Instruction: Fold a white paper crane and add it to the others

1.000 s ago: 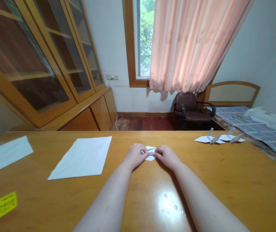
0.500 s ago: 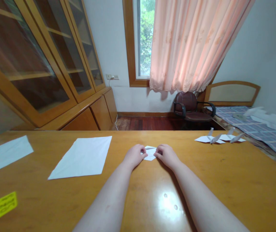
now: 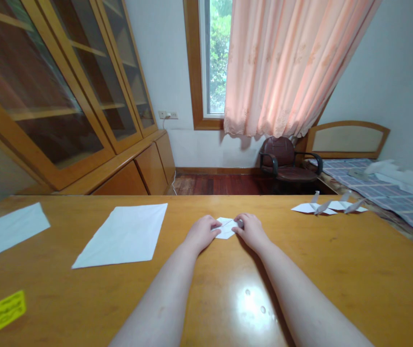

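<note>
A small folded white paper lies on the wooden table between my hands, with a crease running across its top. My left hand grips its left edge, thumb on the near side and fingers curled behind. On the opposite edge, my right hand pinches the paper the same way, and a bit of it shows grey in shadow by the fingers. Parts of both ends are hidden under my fingers.
Flat white paper sheets lie to the left, one nearer the middle and another at the far left. Folded white paper pieces with upright points stand at the back right. A yellow label is at the front left of the table.
My right fingers have shifted slightly up along the paper's right edge. The crease on the paper now looks slanted, and more of its upper face shows. My left hand has barely moved.
</note>
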`<state>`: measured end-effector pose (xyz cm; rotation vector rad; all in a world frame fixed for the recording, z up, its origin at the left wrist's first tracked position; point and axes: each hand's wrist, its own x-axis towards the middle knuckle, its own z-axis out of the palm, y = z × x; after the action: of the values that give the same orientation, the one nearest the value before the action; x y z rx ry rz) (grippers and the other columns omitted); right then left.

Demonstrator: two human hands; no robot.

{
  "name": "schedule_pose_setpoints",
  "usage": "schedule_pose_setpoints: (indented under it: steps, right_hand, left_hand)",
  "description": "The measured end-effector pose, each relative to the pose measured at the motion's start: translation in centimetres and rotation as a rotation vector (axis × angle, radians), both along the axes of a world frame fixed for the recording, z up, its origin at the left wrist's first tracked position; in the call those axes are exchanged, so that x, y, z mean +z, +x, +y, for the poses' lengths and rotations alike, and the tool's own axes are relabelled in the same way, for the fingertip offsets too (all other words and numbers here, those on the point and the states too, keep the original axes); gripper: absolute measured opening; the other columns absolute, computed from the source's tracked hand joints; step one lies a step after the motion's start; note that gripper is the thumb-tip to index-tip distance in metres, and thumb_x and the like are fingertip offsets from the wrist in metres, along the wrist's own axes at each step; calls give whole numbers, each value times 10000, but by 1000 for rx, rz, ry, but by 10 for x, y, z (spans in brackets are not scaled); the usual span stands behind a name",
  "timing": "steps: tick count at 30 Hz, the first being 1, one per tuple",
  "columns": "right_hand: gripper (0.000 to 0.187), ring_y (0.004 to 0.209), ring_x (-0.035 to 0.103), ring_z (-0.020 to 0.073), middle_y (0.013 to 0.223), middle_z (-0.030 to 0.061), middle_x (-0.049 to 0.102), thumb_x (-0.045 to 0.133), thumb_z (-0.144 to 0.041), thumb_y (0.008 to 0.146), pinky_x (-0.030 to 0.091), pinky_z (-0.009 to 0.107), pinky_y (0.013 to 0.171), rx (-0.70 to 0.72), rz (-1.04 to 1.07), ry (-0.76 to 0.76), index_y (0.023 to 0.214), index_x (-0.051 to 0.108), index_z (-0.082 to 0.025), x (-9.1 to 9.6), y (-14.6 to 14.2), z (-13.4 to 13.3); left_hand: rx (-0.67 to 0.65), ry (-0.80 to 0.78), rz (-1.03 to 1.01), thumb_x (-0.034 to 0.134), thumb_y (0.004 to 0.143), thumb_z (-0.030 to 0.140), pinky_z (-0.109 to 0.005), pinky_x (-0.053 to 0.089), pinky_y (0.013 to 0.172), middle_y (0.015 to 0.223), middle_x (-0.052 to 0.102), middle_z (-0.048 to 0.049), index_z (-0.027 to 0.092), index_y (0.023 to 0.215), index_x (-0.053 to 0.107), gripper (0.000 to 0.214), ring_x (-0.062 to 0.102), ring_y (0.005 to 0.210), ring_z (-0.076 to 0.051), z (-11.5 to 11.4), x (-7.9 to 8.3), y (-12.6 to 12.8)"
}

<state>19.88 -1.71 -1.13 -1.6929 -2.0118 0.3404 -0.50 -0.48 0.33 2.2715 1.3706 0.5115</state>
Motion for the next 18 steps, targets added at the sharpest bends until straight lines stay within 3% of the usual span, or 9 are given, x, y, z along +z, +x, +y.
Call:
schedule_pose_setpoints:
  steps: [7,10,13,16,18]
  right_hand:
    - [316,1045,512,245,1072,84,620,637,-277,726,344,393,925,-37,5,40,1030,608,-197,-5,3,2]
    - [309,1082,515,220,1133,76,611,595,-220,747,352,391,961,128,82,103,1054,620,-209,-1,1,0]
    - [340,1096,535,192,1158,59,616,534,-175,777,373,378,973,350,169,67,1099,621,-244,5,-4,-5]
    - [353,1183,478,195,1227,25,579,485,-205,830,333,405,1013,509,114,-20,1154,591,-297,11,-7,-8]
    - [371,1244,413,212,1303,14,512,471,-255,855,284,444,1038,537,38,-63,1212,538,-327,13,-8,-9]
  left_hand:
    - [53,99,81,586,769,355,-345,352,941,1084,600,-22,300,982,684,241,487,1056,-217,1,-3,0]
    - [51,65,90,584,772,350,-352,341,960,1113,602,-12,307,995,677,245,477,1081,-216,1,-3,0]
    - [45,55,96,572,781,345,-350,347,958,1114,604,-15,306,1013,668,254,482,1078,-214,1,-3,0]
    - [29,74,91,546,799,347,-342,358,946,1096,611,-17,303,1022,658,254,491,1062,-208,0,-2,1]
    - [28,80,99,532,807,342,-343,359,943,1090,612,-21,295,1028,651,255,494,1058,-206,-1,-1,1]
